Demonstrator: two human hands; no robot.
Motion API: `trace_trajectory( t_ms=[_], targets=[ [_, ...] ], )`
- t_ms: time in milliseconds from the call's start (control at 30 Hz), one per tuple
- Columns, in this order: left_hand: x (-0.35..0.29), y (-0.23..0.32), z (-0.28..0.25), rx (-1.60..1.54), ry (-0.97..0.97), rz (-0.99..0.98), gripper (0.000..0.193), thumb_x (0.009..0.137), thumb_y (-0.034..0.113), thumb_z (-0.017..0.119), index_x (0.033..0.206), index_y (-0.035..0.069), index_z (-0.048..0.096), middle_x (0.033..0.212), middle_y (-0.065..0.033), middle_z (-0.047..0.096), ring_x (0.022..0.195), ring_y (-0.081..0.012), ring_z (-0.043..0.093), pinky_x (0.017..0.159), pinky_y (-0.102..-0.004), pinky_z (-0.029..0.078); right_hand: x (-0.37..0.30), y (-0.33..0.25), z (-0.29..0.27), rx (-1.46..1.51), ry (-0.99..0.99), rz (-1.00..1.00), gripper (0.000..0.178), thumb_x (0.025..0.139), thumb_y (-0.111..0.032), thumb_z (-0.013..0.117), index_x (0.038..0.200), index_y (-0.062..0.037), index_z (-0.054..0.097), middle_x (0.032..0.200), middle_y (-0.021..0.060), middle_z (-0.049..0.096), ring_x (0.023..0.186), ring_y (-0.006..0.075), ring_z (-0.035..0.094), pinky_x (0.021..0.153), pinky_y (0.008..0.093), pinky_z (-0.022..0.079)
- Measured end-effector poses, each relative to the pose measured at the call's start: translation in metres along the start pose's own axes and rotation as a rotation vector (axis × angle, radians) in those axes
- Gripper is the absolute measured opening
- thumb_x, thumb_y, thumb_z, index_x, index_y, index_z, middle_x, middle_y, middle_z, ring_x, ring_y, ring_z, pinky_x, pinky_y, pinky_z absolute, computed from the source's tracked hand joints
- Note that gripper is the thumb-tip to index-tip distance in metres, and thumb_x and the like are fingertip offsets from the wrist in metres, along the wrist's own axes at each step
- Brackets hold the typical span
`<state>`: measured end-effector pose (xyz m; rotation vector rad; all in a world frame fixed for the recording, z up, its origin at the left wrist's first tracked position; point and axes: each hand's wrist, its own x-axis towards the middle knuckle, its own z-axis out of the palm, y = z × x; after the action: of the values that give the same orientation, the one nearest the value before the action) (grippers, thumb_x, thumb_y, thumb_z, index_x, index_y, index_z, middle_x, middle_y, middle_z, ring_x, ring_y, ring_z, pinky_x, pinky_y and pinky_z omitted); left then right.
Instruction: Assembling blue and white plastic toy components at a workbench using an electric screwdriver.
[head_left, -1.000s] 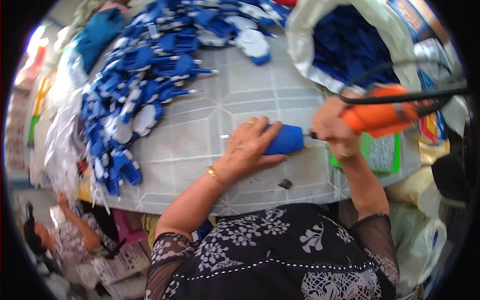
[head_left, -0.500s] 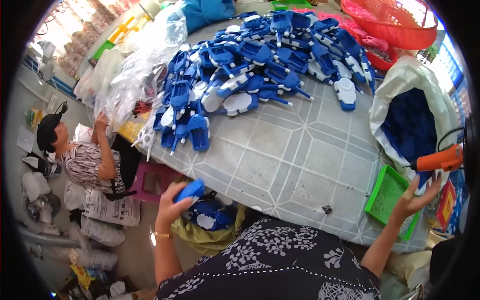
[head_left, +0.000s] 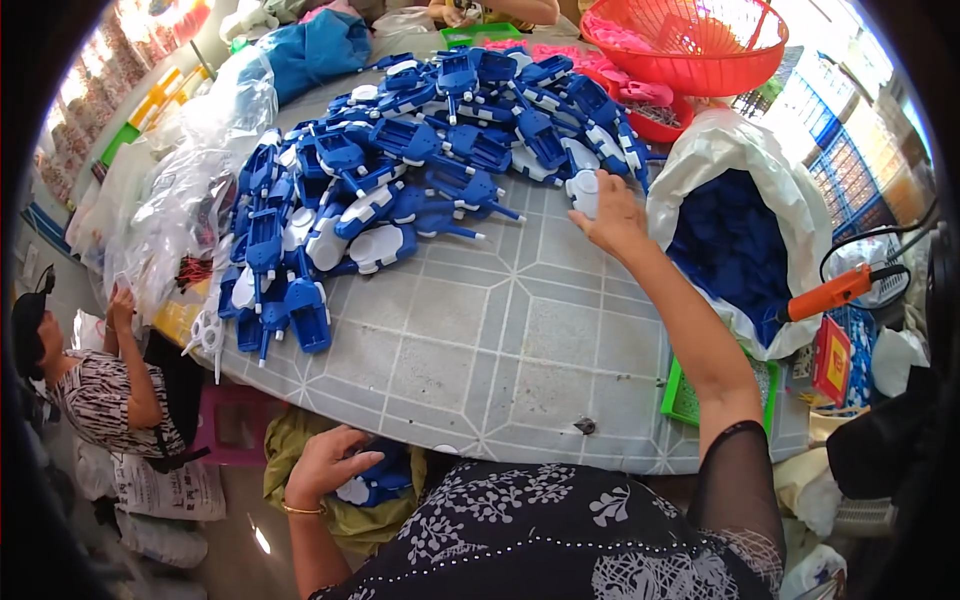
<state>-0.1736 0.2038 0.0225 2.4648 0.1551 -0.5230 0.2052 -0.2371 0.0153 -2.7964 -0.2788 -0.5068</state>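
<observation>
My right hand (head_left: 612, 218) reaches to the right end of the pile, thumb and fingers closed around the edge of a blue-and-white plastic housing (head_left: 583, 194) with a round white disc. My left hand (head_left: 328, 466) is low beside the near table edge, above an olive sack (head_left: 285, 440) holding blue-and-white parts (head_left: 385, 472). Its thumb stands away from the fingers, and nothing shows in it. A large heap of similar blue housings (head_left: 400, 140), many with thin stems, covers the far part of the table (head_left: 440, 345).
An open white sack (head_left: 690, 150) of blue parts stands right, near an orange electric screwdriver (head_left: 828, 294) and a green tray (head_left: 686, 398). Farther back are a red basket (head_left: 690, 55) and pink parts. Plastic bags (head_left: 150, 200) lie left, beside a seated person (head_left: 95, 390).
My right hand has moved from near the screwdriver to the housing at the pile's end. My left hand has lowered to the olive sack and let go of a blue part. The view has shifted.
</observation>
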Motion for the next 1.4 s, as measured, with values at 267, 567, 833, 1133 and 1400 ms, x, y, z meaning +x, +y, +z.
trace_trajectory(
  t_ms=[267, 567, 833, 1133, 1400],
  targets=[
    [0.056, 0.122, -0.022, 0.079, 0.031, 0.585, 0.049, 0.084, 0.037, 0.085, 0.117, 0.003, 0.072, 0.102, -0.0155, 0.07, 0.093, -0.0351, 0.068, 0.08, -0.0432, 0.053, -0.029, 0.025, -0.009, 0.106, -0.389, -0.046, 0.076, 0.088, -0.035, 0.076, 0.151, -0.0043, 0.047, 0.145, 0.0289, 0.057, 0.132, 0.0444, 0.058, 0.111, 0.0477, 0.048],
    [0.176, 0.242, 0.06, 0.341, 0.289, 1.104, 0.092, 0.08, 0.039, 0.087, 0.154, 0.006, 0.045, 0.154, -0.0226, 0.047, 0.139, -0.0431, 0.048, 0.114, -0.0512, 0.039, -0.146, 0.01, -0.063, 1.484, -0.827, 0.486, 0.052, 0.103, -0.05, 0.058, 0.13, -0.0059, 0.065, 0.11, 0.0087, 0.071, 0.092, 0.0215, 0.07, 0.079, 0.0372, 0.055],
    [0.203, 0.264, 0.088, 0.191, 0.287, 1.146, 0.079, 0.074, 0.03, 0.088, 0.141, 0.007, 0.054, 0.125, -0.0149, 0.057, 0.115, -0.0353, 0.058, 0.1, -0.0491, 0.043, -0.155, 0.031, -0.07, 1.1, -0.722, 0.294, 0.045, 0.104, -0.047, 0.053, 0.101, -0.005, 0.07, 0.087, 0.0124, 0.07, 0.079, 0.0263, 0.07, 0.069, 0.0405, 0.058],
    [0.198, 0.248, 0.081, 0.272, 0.093, 1.056, 0.087, 0.069, 0.052, 0.09, 0.137, 0.007, 0.059, 0.112, -0.0128, 0.059, 0.106, -0.0342, 0.058, 0.094, -0.0456, 0.044, -0.108, 0.128, -0.058, -0.293, 0.071, 0.197, 0.027, 0.087, -0.017, 0.068, 0.113, -0.0116, 0.07, 0.107, 0.0106, 0.071, 0.101, 0.0345, 0.068, 0.093, 0.0562, 0.048],
    [0.196, 0.243, 0.079, 0.293, 0.083, 1.087, 0.09, 0.073, 0.055, 0.087, 0.141, 0.004, 0.057, 0.115, -0.0164, 0.059, 0.111, -0.0349, 0.058, 0.097, -0.0457, 0.043, -0.114, 0.167, -0.07, 0.09, 0.29, 0.279, 0.031, 0.103, -0.022, 0.062, 0.13, -0.0089, 0.068, 0.102, 0.0147, 0.074, 0.086, 0.0299, 0.073, 0.072, 0.0412, 0.054]
  ],
)
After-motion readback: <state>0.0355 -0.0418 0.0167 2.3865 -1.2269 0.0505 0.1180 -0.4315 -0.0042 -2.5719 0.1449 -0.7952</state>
